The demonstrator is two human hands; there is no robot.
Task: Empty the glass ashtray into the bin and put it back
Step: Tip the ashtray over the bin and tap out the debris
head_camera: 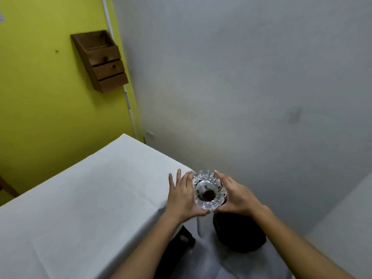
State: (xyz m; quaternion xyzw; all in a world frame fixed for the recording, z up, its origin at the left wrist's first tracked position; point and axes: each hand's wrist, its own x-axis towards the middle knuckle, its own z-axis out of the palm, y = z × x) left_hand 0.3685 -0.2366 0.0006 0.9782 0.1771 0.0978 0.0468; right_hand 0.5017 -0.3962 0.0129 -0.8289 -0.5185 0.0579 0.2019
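Note:
The cut-glass ashtray (208,190) is upright, with a dark clump of ash in its bowl. It is held off the right corner of the white-clothed table (84,198). My left hand (184,196) cups its left side with the fingers spread upward. My right hand (234,195) grips its right side. Directly below the ashtray stands a round black bin (239,236) on the floor, partly hidden by my right forearm.
A grey wall (241,77) runs close behind the bin and the table's right edge. A wooden drawer box (100,61) hangs on the yellow wall (40,87) at the back left. A dark shoe or foot (184,238) shows under the table corner.

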